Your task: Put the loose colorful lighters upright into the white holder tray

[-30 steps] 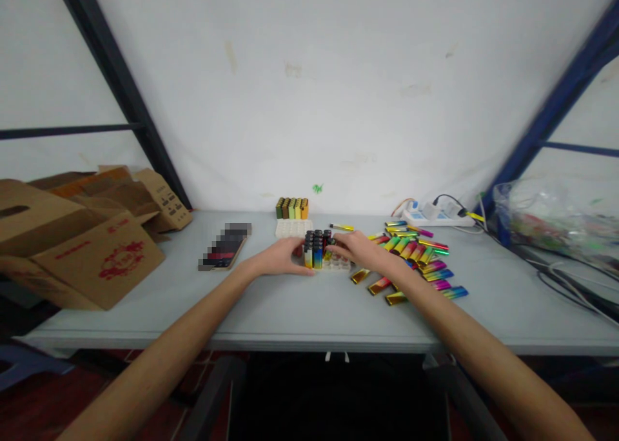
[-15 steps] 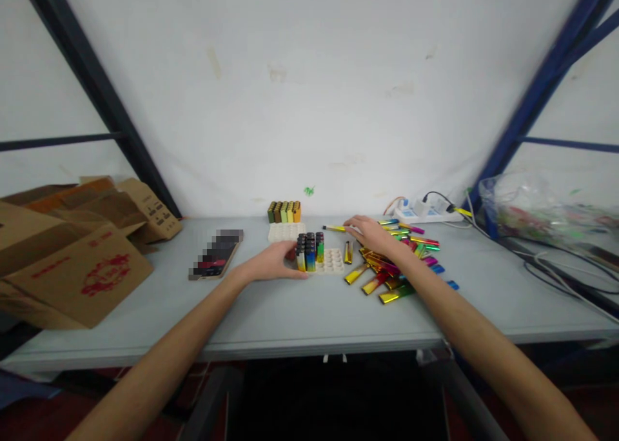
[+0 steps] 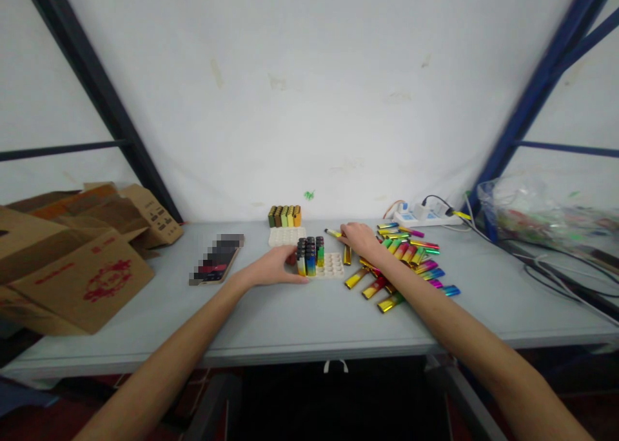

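Note:
Several black-topped lighters (image 3: 310, 258) stand upright in the left part of a white tray (image 3: 333, 265) with round holes. My left hand (image 3: 275, 265) is curved around their left side, thumb in front and fingers behind. A yellow lighter with a dark top (image 3: 333, 233) is pinched in the fingers of my right hand (image 3: 358, 238), tilted above the table behind the tray. Under and beside that hand lies a loose pile of shiny coloured lighters (image 3: 401, 254). One gold lighter (image 3: 347, 255) is just right of the tray.
Behind the tray are a second white tray (image 3: 286, 236) and a block of upright lighters (image 3: 284, 216). A phone (image 3: 217, 259) and cardboard boxes (image 3: 91, 260) are on the left. A power strip (image 3: 425, 215), cables and a clear plastic bag (image 3: 527, 202) are on the right.
My right hand has drawn slightly left and toward me, and the yellow lighter now tilts in its fingers. My left hand stays by the upright lighters. The view has tipped slightly.

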Demonstrator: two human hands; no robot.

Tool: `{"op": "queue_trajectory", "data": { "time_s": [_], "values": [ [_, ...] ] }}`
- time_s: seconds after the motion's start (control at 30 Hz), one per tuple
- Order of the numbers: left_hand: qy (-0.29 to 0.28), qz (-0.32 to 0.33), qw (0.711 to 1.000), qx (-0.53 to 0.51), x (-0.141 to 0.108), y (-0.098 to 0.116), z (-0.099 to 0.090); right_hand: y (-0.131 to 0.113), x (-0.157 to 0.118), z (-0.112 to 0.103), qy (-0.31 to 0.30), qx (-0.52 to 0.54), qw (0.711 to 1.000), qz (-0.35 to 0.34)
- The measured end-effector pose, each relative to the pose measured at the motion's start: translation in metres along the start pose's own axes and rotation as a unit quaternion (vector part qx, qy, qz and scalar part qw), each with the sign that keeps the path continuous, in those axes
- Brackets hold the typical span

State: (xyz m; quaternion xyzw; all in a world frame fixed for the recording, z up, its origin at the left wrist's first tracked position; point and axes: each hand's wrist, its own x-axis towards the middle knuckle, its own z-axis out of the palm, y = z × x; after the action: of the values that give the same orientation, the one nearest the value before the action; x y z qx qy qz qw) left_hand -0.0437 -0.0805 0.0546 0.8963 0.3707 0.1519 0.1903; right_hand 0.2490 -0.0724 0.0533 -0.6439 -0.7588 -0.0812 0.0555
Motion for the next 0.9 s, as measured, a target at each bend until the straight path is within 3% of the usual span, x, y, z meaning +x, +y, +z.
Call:
{"op": "queue_trajectory", "data": {
  "time_s": [0.4,0.57,0.7,0.8,0.9],
  "values": [
    [0.001,0.002,1.0,0.005,0.0,-0.001,0.001,0.018,-0.005,0.003,-0.039,0.015,0.997,-0.069],
    [0.0,0.002,1.0,0.004,0.0,0.005,-0.001,0.021,-0.003,0.003,0.002,0.064,0.995,-0.072],
    [0.0,0.003,1.0,0.009,0.0,0.005,-0.001,0.021,-0.001,0.001,0.051,0.161,0.984,-0.057],
    [0.003,0.003,1.0,0.007,0.0,0.003,0.0,0.019,-0.004,0.001,0.089,0.304,0.947,-0.045],
    [0.0,0.003,1.0,0.006,0.0,0.003,0.0,0.012,-0.01,0.001,0.093,0.504,0.859,-0.019]
  ]
}}
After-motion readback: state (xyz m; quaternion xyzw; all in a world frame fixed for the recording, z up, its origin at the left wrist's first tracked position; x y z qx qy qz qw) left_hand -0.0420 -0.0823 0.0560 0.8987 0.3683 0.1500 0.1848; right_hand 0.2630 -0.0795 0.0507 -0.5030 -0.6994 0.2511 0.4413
